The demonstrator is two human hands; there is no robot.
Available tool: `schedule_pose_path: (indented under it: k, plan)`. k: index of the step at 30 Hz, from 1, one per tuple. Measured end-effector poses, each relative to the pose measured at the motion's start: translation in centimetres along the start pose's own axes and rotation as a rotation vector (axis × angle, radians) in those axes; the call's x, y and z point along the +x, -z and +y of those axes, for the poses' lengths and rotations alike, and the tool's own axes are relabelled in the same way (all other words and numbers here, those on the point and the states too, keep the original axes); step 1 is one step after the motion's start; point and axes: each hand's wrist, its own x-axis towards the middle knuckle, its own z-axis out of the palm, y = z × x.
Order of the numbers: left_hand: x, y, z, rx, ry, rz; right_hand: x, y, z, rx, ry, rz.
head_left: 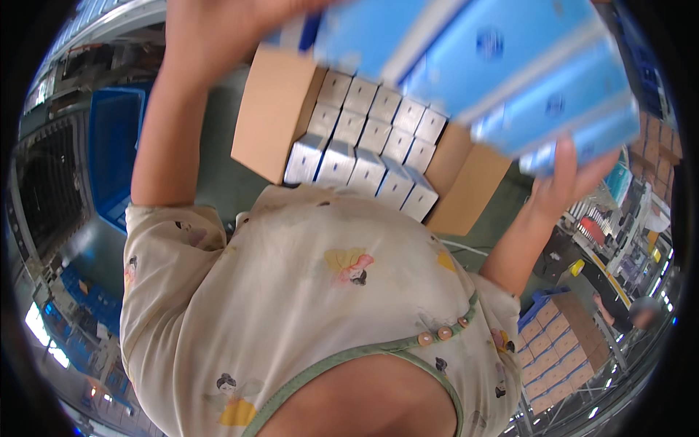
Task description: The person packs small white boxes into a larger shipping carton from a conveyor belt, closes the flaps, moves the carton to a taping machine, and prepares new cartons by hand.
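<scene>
A row of light-blue boxes with white and dark-blue bands [502, 54] is held up between my hands, blurred by motion. My left hand [247, 22] presses on the row's left end, and its fingertips run out of the top of the picture. At the other end, my right hand [571, 178] grips the lower right side with fingers against the boxes. Beneath them stands an open brown carton [273, 113], its flaps folded outward. Several rows of narrow white boxes [364, 131] stand packed inside it; the held boxes hide its far part.
To the left is a blue plastic bin [116, 153] beside a dark rack [51, 167]. Stacked brown cartons [557, 353] fill the lower right. Another person [630, 317] is near them, by a cluttered workbench [601, 240].
</scene>
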Motion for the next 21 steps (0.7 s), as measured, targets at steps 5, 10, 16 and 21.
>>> schedule_pose_path:
  k: [5,10,16,21]
  plan:
    - [-9.7,-3.5,-0.4,0.205,0.015,-0.109,-10.8,4.0,3.5,0.039,-0.598,-0.235]
    - [-13.5,-13.2,-12.3,0.669,0.614,-0.929,-17.8,1.4,18.8,-0.614,-1.018,-0.994]
    - [-7.6,-17.2,-14.2,0.943,0.158,-1.214,-11.9,-4.7,18.6,-0.994,-0.597,-1.447]
    - [-4.0,-9.8,-10.2,0.059,0.506,-1.143,-15.7,-2.5,23.4,-0.468,-0.705,-1.209]
